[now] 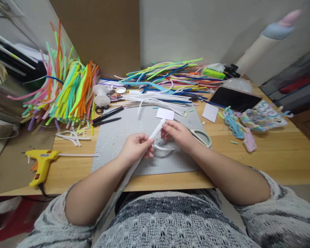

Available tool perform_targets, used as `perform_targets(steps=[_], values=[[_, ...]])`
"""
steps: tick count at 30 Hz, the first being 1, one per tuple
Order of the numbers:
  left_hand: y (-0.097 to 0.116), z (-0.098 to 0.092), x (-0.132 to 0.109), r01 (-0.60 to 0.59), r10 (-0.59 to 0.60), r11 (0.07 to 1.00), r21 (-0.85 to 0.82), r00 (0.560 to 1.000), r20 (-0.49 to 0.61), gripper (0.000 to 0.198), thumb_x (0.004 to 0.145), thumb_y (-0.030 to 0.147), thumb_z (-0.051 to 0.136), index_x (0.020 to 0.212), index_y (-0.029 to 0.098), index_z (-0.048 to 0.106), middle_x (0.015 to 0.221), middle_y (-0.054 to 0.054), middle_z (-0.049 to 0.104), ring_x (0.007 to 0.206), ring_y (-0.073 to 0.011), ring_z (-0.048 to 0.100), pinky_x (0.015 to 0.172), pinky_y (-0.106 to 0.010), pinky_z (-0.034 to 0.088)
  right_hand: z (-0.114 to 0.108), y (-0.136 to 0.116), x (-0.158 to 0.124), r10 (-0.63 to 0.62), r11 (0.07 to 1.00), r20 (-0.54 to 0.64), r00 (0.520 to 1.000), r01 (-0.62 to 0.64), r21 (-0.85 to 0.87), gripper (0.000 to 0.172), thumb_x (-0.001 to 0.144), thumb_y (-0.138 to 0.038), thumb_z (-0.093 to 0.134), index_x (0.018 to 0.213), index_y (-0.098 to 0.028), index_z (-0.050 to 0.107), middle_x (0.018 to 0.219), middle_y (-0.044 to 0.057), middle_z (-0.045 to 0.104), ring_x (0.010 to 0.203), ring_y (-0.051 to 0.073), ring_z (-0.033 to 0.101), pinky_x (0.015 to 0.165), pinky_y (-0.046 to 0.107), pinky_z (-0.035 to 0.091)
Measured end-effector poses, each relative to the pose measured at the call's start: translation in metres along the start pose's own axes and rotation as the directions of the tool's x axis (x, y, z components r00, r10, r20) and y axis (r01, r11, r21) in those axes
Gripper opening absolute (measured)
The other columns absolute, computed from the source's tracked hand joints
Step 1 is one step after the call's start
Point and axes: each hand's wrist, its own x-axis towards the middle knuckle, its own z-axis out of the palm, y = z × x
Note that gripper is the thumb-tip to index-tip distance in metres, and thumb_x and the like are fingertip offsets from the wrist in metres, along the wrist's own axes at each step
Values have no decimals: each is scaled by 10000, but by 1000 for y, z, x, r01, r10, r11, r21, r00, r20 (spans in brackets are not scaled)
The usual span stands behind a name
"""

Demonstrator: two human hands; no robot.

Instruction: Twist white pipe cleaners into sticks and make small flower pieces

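Between my two hands runs a coiled white pipe cleaner (157, 129), wound into a tight slanting spiral above the cutting mat (111, 155). My left hand (136, 146) pinches its lower end, thumb on top. At the upper end, the fingers of my right hand (174, 132) close on the spiral's tip. A loose white tail (164, 148) curves out to the right below the coil. Another pale strip hangs from my left hand toward my lap. Scissors (203, 137) lie partly hidden beneath my right wrist.
A yellow glue gun (42, 162) lies at left. Behind it stands a bundle of coloured pipe cleaners (74, 91); more loose ones (160, 77) are heaped at the back. Black markers (108, 115) and a white card (165, 113) rest on the mat. A dark tablet (235, 98) is at right.
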Motion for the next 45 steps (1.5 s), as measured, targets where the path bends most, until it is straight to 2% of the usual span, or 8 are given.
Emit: perform_targets(steps=[6,10,13,21,30,37,40,45], values=[[-4,2,-1,-36,40,983,183,999,-21,235,759,351,618,698,138,539,536,-1,605,396,-108,567,337,-162,373,-7,1,4,173,967,112,979,-190,169,307,652,-403,716,749,-137,597,685,15,637,587,112,619,463,183,452],[-8,3,1,-43,61,971,234,996,-70,247,758,357,617,679,134,544,556,-16,616,426,-114,584,350,-165,388,-4,5,5,243,926,75,967,-255,278,201,683,-290,709,787,-133,638,713,32,679,669,105,644,561,174,504],[-9,4,3,-16,28,985,173,997,-65,256,749,358,626,676,131,535,545,-19,615,422,-115,587,347,-159,388,-3,8,5,267,904,54,962,-269,331,175,682,-261,711,776,-128,649,707,37,689,665,106,650,576,176,518],[-2,1,8,22,1,982,-187,992,122,333,655,420,691,681,114,564,454,22,552,316,-72,486,305,-156,353,0,16,13,93,881,68,993,-114,458,293,591,-360,782,736,-146,645,663,3,676,600,83,629,606,190,529],[-3,2,5,-14,17,998,-55,999,45,330,652,407,705,658,121,542,453,8,571,318,-93,510,303,-160,356,-19,7,15,105,937,111,988,-135,323,352,642,-388,751,871,-143,642,780,54,700,660,122,659,637,250,552],[-3,-4,11,13,10,989,-149,988,152,322,642,406,703,689,109,585,446,25,546,300,-68,467,299,-159,341,-19,12,21,17,927,112,994,-58,371,327,657,-376,743,854,-148,614,804,53,698,698,130,663,665,271,554],[-3,-7,14,5,13,986,-166,994,111,316,639,400,705,683,112,582,452,24,545,311,-66,469,301,-155,344,-12,11,18,43,923,129,991,-88,374,285,758,-390,651,917,-168,570,876,56,682,762,140,663,679,286,554],[-1,-6,17,-115,106,991,-69,987,-125,320,666,381,693,583,123,523,471,-3,570,333,-80,505,309,-154,360,13,12,7,191,936,220,957,-245,254,200,846,-351,531,853,-155,493,740,56,655,642,130,644,587,260,535]])
